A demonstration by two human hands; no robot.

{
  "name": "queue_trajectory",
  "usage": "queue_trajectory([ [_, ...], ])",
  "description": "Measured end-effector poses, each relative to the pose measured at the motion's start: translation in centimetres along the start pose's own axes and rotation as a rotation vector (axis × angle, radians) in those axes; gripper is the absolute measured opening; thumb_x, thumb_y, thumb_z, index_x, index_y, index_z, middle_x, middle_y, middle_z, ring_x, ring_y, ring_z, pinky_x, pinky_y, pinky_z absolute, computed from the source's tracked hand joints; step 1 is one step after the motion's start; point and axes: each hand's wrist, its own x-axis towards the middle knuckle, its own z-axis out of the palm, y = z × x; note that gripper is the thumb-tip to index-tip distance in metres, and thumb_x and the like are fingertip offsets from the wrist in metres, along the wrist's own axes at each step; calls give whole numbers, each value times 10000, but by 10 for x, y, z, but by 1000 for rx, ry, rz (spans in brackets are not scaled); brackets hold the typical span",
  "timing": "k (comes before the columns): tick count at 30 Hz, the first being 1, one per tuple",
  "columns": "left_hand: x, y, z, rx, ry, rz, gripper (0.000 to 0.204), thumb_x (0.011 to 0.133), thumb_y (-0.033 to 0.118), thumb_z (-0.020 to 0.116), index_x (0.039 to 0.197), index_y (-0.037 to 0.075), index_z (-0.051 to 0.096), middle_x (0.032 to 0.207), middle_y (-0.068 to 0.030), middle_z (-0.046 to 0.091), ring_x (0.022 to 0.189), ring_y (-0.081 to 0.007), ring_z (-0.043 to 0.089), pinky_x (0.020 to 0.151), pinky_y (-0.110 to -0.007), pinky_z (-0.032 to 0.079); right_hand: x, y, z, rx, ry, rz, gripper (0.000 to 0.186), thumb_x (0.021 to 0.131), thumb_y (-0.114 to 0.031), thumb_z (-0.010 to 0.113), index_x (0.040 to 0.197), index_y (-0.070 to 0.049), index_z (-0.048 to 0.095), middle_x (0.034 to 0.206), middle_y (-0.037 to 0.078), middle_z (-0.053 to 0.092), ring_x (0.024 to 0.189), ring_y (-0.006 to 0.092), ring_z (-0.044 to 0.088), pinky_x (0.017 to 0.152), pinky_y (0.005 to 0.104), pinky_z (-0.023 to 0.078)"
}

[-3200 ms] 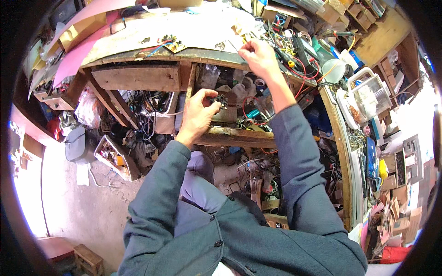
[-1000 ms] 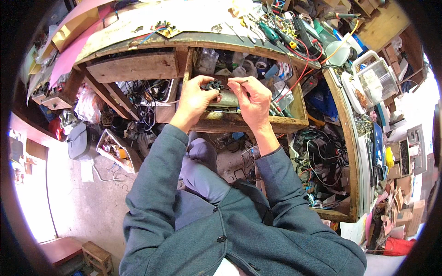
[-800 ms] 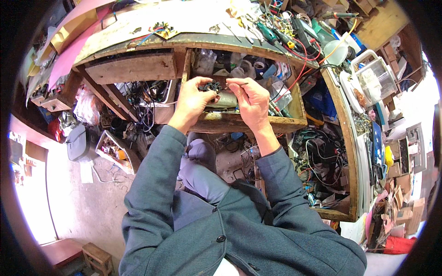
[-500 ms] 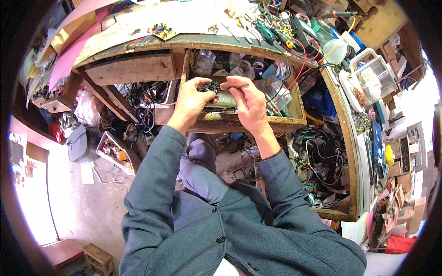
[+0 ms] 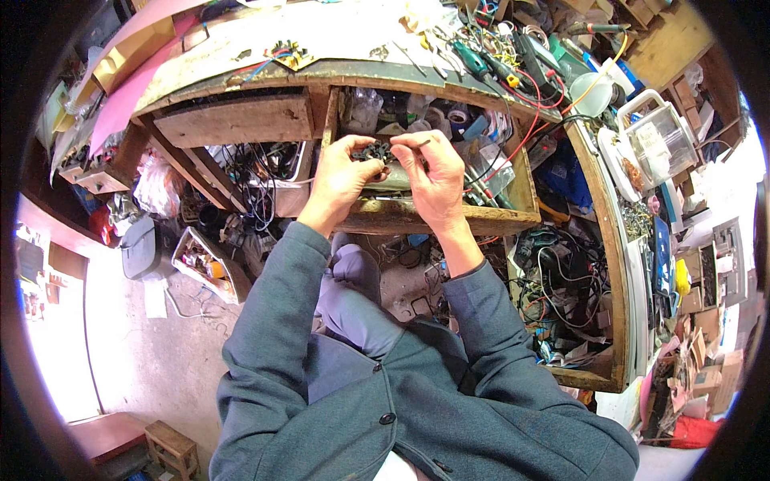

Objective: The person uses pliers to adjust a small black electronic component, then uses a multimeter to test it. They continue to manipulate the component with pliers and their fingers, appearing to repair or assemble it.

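Over an open wooden drawer (image 5: 481, 216), my left hand (image 5: 341, 176) grips a small black part with an uneven, knobbly outline (image 5: 371, 152) between thumb and fingers. My right hand (image 5: 435, 172) is closed just to its right, fingertips close against the part. A slim dark stick-like tool (image 5: 422, 144) shows at those fingers; its kind is too small to make out. Beneath the hands, the drawer holds clear plastic bags (image 5: 362, 108), a roll of tape (image 5: 459, 115) and several loose items.
On the bench top (image 5: 216, 60) lie a small board with coloured wires (image 5: 289, 54), a green-handled tool (image 5: 469, 58) and tangled red leads (image 5: 549, 100). At right stand a clear plastic container (image 5: 658, 140) and an open compartment full of cables (image 5: 561, 280). A bin (image 5: 143, 247) sits at left.
Both hands stay nearly in place over the drawer, still holding the black part and the slim tool. The right fingers have shifted slightly, and the whole view has moved a little.
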Motion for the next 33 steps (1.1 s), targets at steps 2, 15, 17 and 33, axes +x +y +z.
queue_trajectory([
  [2,0,0,0,19,-3,2,401,860,-34,683,1242,-87,573,964,-123,707,806,-165,714,729,-267,572,-2,5,2,135,62,30,87,895,-10,718,977,15,705,904,87,697,773,142,676,702,261,538],
  [15,0,6,3,-164,10,-74,388,846,-36,690,1212,-100,576,961,-132,689,788,-187,713,710,-291,592,-3,11,6,273,-15,93,87,958,21,623,1045,16,627,999,77,674,948,133,650,853,259,523],
  [17,0,7,3,-198,22,-81,389,833,-35,695,1198,-104,582,945,-132,685,766,-183,711,680,-281,585,1,8,5,135,19,3,72,941,-2,666,1009,6,644,961,68,664,898,126,637,816,248,514],
  [33,1,7,-1,-210,-30,-107,345,896,8,701,1203,-80,567,971,-128,687,797,-207,716,732,-308,608,9,-6,4,414,5,163,52,899,18,684,951,17,680,927,91,730,841,147,702,770,267,547],
])
